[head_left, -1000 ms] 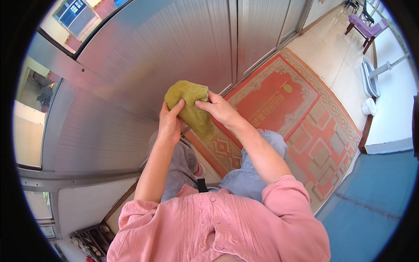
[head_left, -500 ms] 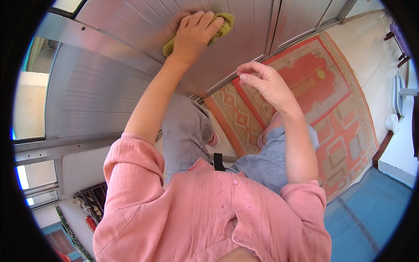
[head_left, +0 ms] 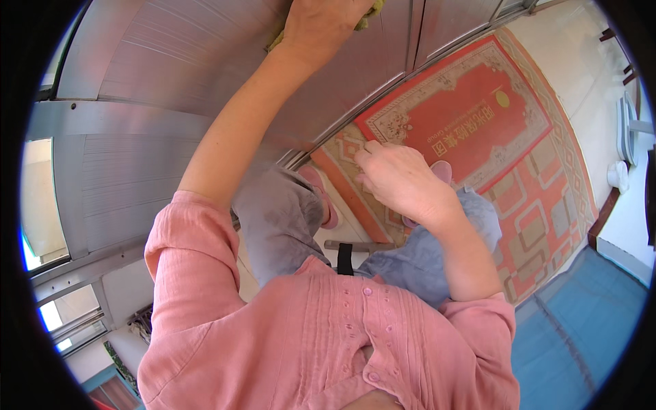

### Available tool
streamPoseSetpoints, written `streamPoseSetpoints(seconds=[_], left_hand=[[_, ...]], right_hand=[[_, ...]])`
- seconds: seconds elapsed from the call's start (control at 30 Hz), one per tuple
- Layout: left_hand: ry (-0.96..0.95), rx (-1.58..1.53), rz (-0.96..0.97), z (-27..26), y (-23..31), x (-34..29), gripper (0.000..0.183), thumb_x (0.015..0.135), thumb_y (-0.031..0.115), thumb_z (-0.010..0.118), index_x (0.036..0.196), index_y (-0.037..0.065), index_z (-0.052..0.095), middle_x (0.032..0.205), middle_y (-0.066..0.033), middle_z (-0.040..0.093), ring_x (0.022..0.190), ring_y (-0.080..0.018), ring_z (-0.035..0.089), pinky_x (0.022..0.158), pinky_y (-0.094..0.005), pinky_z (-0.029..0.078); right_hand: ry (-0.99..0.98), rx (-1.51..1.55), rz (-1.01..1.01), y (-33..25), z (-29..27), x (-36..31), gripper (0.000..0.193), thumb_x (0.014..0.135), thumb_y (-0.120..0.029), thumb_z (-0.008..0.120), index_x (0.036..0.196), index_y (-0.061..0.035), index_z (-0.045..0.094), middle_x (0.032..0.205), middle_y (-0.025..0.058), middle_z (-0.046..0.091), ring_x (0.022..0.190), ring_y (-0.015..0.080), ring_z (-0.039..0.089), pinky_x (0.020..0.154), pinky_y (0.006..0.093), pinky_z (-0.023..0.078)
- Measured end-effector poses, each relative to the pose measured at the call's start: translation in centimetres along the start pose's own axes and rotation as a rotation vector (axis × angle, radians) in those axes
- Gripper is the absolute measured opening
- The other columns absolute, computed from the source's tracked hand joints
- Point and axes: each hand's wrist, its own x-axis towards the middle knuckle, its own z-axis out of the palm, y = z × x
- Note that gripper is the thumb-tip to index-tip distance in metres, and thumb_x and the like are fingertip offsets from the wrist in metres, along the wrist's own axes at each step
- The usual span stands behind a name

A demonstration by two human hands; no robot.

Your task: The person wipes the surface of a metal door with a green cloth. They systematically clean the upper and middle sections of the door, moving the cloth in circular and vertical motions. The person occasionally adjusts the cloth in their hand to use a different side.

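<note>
At the top edge, my left hand (head_left: 320,31) presses a yellow-green cloth (head_left: 370,16) against a silvery ribbed metal door (head_left: 198,68). Parts of the cloth stick out on both sides of the hand; the rest is under the palm or out of the picture. My right hand (head_left: 403,183) hangs in the air in front of my body, over the rugs, touching nothing. Its fingers are loosely bent and partly apart, and nothing shows in them.
A red mat (head_left: 471,102) lies on a patterned rug (head_left: 547,205) beside the door's bottom track (head_left: 342,123). Blue sheeting (head_left: 581,321) covers the lower right. A white cup-like object (head_left: 618,176) stands at the right. Windows (head_left: 46,198) line the left.
My left hand and the cloth have moved up the picture, partly past its top edge. My right hand has dropped and turned, its back now showing. The view has shifted a little.
</note>
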Motion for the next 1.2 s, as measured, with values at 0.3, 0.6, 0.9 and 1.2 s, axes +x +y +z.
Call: streamPoseSetpoints(seconds=[0.3,0.6,0.9,1.2], left_hand=[[-0.099,0.092,0.386,19.2,8.7,-7.0,0.014,0.085,0.021,0.061,0.095,0.013,0.066,0.104,-0.0006,0.058,0.107,-0.0193,0.054,0.092,-0.0332,0.04],[-0.403,-0.131,0.375,17.8,8.6,-14.1,0.02,0.082,0.016,0.064,0.101,0.011,0.066,0.105,-0.0035,0.059,0.107,-0.0201,0.053,0.096,-0.0339,0.039],[0.078,0.004,0.187,22.4,9.9,4.3,0.026,0.08,0.017,0.067,0.106,0.012,0.063,0.109,-0.0012,0.06,0.108,-0.0183,0.054,0.092,-0.0348,0.042],[-0.557,-0.008,0.648,26.3,13.3,-19.0,0.026,0.091,0.027,0.06,0.108,0.015,0.075,0.112,-0.0041,0.062,0.12,-0.0238,0.052,0.111,-0.0463,0.032]], right_hand=[[0.021,-0.152,0.048,0.2,0.4,-0.9,0.016,0.082,-0.008,0.066,0.095,0.0016,0.065,0.095,0.0176,0.065,0.092,0.0344,0.066,0.08,0.0426,0.054],[0.028,-0.184,-0.014,-0.2,0.8,-1.1,0.024,0.076,-0.011,0.068,0.097,0.0013,0.068,0.092,0.0147,0.065,0.09,0.0285,0.067,0.077,0.0374,0.052],[-0.034,-0.188,0.047,0.2,-0.4,-0.8,0.025,0.075,-0.011,0.068,0.097,0.0,0.067,0.091,0.0125,0.063,0.09,0.0265,0.065,0.075,0.0368,0.05],[-0.082,-0.208,0.034,0.8,-1.0,0.5,0.026,0.074,-0.012,0.069,0.098,0.0,0.068,0.092,0.0131,0.064,0.089,0.0264,0.065,0.075,0.0359,0.051]])
